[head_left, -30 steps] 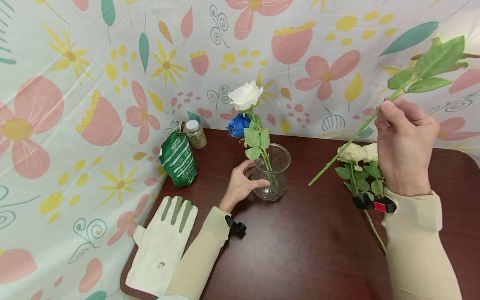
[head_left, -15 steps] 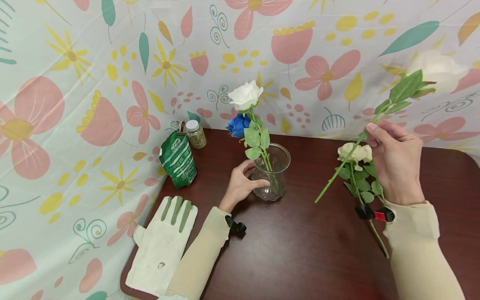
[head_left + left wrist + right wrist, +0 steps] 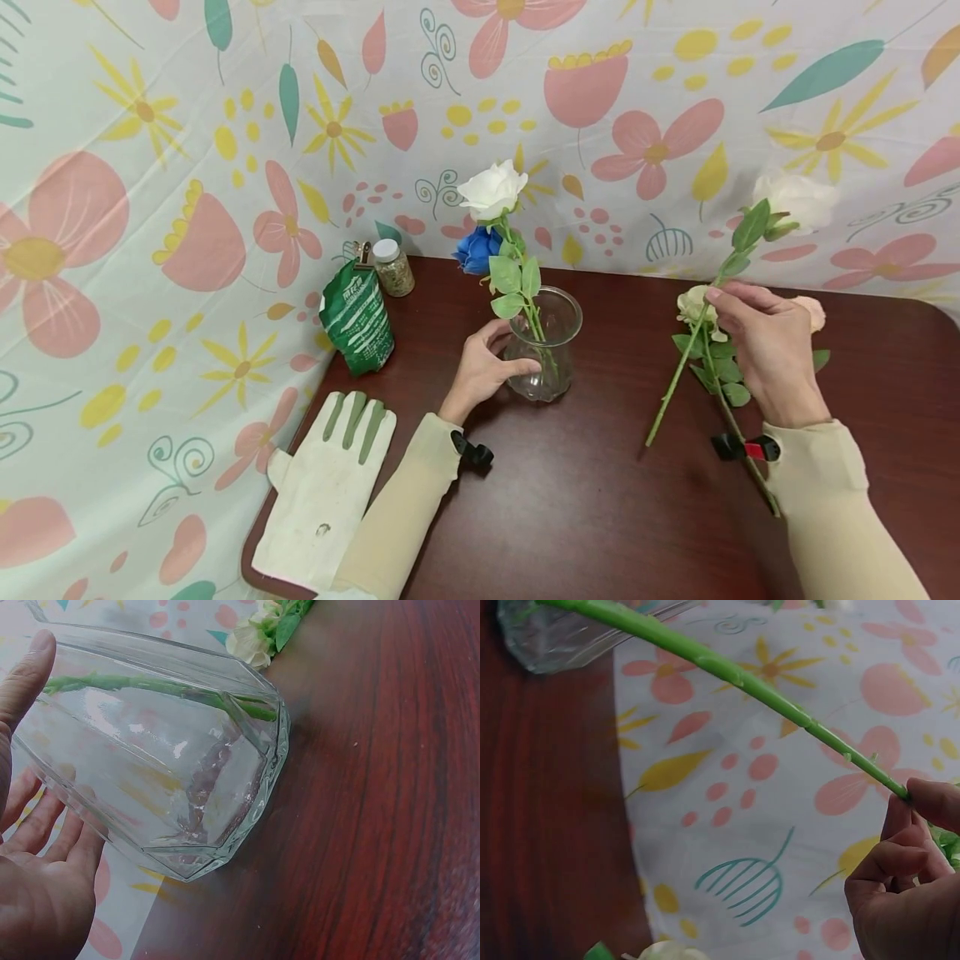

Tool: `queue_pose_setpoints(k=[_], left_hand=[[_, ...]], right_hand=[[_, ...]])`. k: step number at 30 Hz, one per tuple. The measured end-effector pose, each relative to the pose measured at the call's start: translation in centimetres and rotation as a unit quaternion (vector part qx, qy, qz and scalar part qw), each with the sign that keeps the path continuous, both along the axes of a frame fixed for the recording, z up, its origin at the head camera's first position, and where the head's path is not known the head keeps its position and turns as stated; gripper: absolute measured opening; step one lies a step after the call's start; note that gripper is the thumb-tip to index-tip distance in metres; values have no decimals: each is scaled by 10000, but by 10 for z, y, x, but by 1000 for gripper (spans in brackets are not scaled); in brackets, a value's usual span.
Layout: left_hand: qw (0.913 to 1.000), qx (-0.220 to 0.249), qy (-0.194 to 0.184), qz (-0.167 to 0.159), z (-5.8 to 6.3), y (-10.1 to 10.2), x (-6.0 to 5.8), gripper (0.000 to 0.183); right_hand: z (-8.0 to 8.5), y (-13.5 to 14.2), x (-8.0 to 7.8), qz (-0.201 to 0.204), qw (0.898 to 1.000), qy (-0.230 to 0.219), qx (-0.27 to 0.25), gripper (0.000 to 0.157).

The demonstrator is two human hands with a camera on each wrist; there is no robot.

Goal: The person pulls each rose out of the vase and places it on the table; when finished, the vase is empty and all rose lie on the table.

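Observation:
My left hand [image 3: 483,367] holds the clear glass vase [image 3: 561,333] low on its left side, thumb across the front. In the left wrist view its fingers reach behind the glass [image 3: 142,757]. A white rose [image 3: 491,190] and a blue rose [image 3: 477,250] lean left over the vase's rim, green stems inside. My right hand [image 3: 768,350] pinches the green stem [image 3: 735,671] of another white rose [image 3: 795,200] between thumb and fingers. That rose slants, bloom up to the right, its cut end low to the left, right of the vase and close over the table.
Cream roses [image 3: 693,304] and a pale pink bloom [image 3: 810,312] lie on the dark wood table [image 3: 570,500], partly behind the right hand. Left of the vase are a clipped green bag [image 3: 356,321], a white-lidded jar [image 3: 393,271] and a white-and-green glove [image 3: 322,500]. Flower-printed cloth [image 3: 420,75] hangs behind.
My right hand has come down and to the left with the white rose, its stem tilting steeper and its bloom coming fully into view. The left hand and vase have stayed put.

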State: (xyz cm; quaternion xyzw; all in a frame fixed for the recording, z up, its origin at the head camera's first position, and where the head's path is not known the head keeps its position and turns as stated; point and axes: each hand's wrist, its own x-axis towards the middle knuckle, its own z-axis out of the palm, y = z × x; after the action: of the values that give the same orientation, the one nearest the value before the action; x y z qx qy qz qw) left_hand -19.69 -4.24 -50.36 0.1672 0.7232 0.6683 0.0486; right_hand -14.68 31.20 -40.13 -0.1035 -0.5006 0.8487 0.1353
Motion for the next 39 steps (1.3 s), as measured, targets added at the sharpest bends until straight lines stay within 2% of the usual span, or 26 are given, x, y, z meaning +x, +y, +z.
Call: queue_pose_setpoints(k=[7, 10, 15, 17, 21, 25, 29, 33, 35, 39], left_hand=[[10000, 23, -12, -5, -1, 0, -1, 66], [10000, 44, -23, -21, -1, 0, -1, 66], [10000, 50, -22, -41, -1, 0, -1, 65], [10000, 33, -7, -52, -1, 0, -1, 65], [10000, 9, 7, -76, 0, -1, -1, 65], [10000, -11, -22, -73, 0, -1, -1, 65], [9999, -66, -27, -78, 0, -1, 0, 65], [9999, -100, -12, -103, -1, -2, 0, 66], [9999, -107, -3, -101, -1, -2, -1, 66], [9999, -142, 23, -71, -2, -2, -1, 65]], right_hand=[[-18, 6, 2, 243, 9953, -643, 689, 11], [-23, 8, 4, 349, 9860, -1073, 1224, 12], [-33, 14, 4, 657, 9657, -1540, 1987, 12], [-38, 17, 3, 785, 9534, -1727, 2347, 11], [-49, 22, 1, 986, 9186, -2081, 3212, 7], [-61, 25, -1, 1104, 8896, -2138, 3882, 8], [-68, 26, -2, 1187, 8714, -2071, 4285, 18], [-73, 27, -3, 1285, 8532, -2100, 4598, 37], [-73, 27, -4, 1415, 8386, -2143, 4804, 45], [-72, 29, -7, 1664, 7995, -2221, 5327, 51]])
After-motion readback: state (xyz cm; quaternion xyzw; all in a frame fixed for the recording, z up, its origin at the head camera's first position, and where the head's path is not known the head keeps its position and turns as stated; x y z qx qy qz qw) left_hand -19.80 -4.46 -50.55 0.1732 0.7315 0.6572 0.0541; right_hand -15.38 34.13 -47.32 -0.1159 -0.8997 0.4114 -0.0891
